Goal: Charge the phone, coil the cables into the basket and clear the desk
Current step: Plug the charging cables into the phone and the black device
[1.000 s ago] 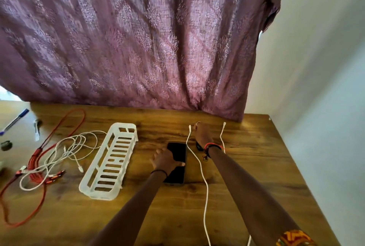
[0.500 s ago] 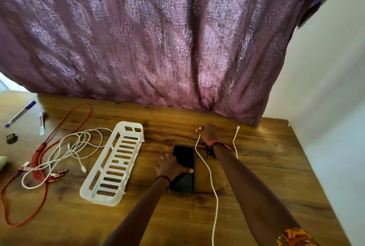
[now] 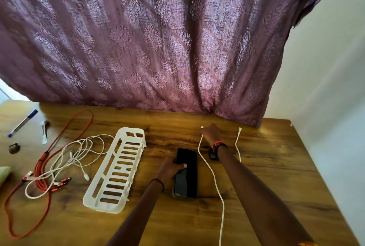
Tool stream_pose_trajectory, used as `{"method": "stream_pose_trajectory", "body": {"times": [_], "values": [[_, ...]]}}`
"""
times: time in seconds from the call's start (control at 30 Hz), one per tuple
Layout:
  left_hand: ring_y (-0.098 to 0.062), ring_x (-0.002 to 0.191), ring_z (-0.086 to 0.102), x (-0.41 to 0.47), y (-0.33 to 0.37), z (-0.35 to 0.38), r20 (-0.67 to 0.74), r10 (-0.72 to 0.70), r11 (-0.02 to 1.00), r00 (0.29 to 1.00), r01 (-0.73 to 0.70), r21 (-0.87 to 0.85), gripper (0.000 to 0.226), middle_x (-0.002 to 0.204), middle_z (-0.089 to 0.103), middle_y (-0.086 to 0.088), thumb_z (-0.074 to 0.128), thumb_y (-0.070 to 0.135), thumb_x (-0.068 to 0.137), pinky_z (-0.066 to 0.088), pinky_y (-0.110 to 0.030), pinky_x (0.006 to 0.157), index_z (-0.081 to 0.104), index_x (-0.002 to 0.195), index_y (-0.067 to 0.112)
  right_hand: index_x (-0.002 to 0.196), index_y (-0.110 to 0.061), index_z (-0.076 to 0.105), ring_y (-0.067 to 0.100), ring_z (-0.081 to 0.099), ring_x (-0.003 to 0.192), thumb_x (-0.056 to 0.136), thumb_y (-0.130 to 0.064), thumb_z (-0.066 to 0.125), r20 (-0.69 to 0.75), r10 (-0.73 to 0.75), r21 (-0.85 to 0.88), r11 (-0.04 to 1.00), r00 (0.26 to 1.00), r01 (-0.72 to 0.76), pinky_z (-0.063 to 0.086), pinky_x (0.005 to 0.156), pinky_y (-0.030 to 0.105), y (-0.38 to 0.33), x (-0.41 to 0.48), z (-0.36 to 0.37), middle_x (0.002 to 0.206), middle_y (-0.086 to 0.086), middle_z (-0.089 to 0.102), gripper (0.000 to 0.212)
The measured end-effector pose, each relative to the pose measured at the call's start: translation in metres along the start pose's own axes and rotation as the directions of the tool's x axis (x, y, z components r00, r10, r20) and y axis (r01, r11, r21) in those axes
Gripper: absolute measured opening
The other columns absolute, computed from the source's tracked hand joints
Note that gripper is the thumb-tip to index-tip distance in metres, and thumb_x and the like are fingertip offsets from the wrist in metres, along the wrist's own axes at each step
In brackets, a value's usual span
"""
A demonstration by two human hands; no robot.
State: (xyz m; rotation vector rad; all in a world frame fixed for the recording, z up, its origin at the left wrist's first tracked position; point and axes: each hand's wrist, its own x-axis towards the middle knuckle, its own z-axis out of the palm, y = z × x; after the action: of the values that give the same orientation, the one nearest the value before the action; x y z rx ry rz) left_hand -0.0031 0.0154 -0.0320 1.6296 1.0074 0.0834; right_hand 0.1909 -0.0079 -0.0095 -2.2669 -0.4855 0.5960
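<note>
While the phone (image 3: pixel 187 178) is lying screen-up on the desk (image 3: pixel 276 186), just to the right of the basket (image 3: pixel 116 172), we are gripping its left edge with our left hand (image 3: pixel 170 168), and the thumb is curling over the dark glass. We are stretching our right hand (image 3: pixel 211 134) out toward the hem of the curtain (image 3: pixel 158 48), right beside the plug end of a white cable (image 3: pixel 212 172). Its fingers are pointing away from us, so we cannot tell whether they are pinching the plug or only touching it. That cable is running back along the phone's right side and off the near edge of the desk. A second white cable (image 3: pixel 237 145) is lying on the other side of our right wrist, apart from the hand. The slotted basket is sitting at a slant between the phone and a loose white tangle (image 3: pixel 79 152) that is overlapping a red cable (image 3: pixel 42 174). A blue pen (image 3: pixel 22 123) is resting at the far left.
</note>
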Motion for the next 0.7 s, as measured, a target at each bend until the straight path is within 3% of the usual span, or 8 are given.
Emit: {"method": "stream_pose_trajectory", "body": {"times": [0.1,0.2,0.3,0.43,0.53,0.7], "values": [[-0.025,0.105,0.063,0.003,-0.006,-0.006,-0.006,-0.006,0.999,1.000,0.006,-0.050,0.036,0.116,0.065,-0.017,0.069,0.012,0.082,0.051,-0.027,0.085,0.062,0.114,-0.003,0.078,-0.009,0.045,0.038,0.063,0.099,0.087,-0.017,0.057,0.014,0.029,0.266,0.963,0.999,-0.032,0.049,0.087,0.046,-0.003,-0.008,-0.003,0.093,0.020,0.067,0.017],[-0.024,0.106,0.063,0.006,-0.004,-0.012,-0.037,0.015,0.997,0.999,-0.018,-0.072,0.040,0.117,0.066,-0.013,0.074,0.013,0.078,0.051,-0.028,0.086,0.063,0.114,-0.001,0.086,-0.004,0.052,0.029,0.064,0.077,0.086,-0.010,0.059,0.051,0.011,0.490,0.871,0.999,-0.034,0.052,0.069,0.040,-0.007,-0.023,-0.013,0.079,0.014,0.065,0.009],[-0.020,0.106,0.060,0.009,0.005,-0.018,-0.075,0.040,0.994,0.996,-0.048,-0.101,0.041,0.115,0.064,-0.005,0.074,0.013,0.078,0.046,-0.025,0.085,0.061,0.115,0.002,0.088,-0.005,0.058,0.019,0.061,0.063,0.086,-0.012,0.062,0.076,-0.031,0.576,0.817,0.997,-0.019,0.049,0.057,0.029,-0.014,-0.035,-0.025,0.078,0.012,0.065,0.009],[-0.019,0.095,0.063,0.012,0.023,-0.029,-0.112,0.004,0.966,0.994,-0.033,-0.257,0.033,0.111,0.067,-0.008,0.072,0.013,0.080,0.052,-0.026,0.073,0.063,0.111,0.006,0.081,-0.007,0.061,0.016,0.062,0.058,0.084,-0.013,0.066,0.098,-0.090,0.644,0.765,0.991,0.006,0.049,0.051,0.024,-0.026,-0.048,-0.045,0.073,0.009,0.067,0.009],[-0.025,0.098,0.064,0.014,0.045,-0.039,-0.103,-0.011,0.920,0.995,-0.031,-0.391,0.029,0.111,0.067,-0.012,0.070,0.012,0.082,0.052,-0.034,0.079,0.064,0.109,0.004,0.074,-0.009,0.063,0.014,0.061,0.057,0.082,-0.013,0.069,0.103,-0.146,0.656,0.754,0.984,0.043,0.049,0.056,0.026,-0.039,-0.058,-0.060,0.074,0.009,0.068,0.011],[-0.022,0.086,0.064,0.019,0.086,-0.058,-0.092,0.045,0.840,0.995,-0.087,-0.535,0.031,0.108,0.066,-0.017,0.063,0.008,0.086,0.055,-0.028,0.069,0.058,0.115,-0.005,0.072,-0.010,0.065,0.007,0.062,0.050,0.081,-0.014,0.070,0.121,-0.221,0.677,0.731,0.968,0.082,0.049,0.058,0.022,-0.059,-0.077,-0.080,0.073,0.009,0.069,0.011]]}}
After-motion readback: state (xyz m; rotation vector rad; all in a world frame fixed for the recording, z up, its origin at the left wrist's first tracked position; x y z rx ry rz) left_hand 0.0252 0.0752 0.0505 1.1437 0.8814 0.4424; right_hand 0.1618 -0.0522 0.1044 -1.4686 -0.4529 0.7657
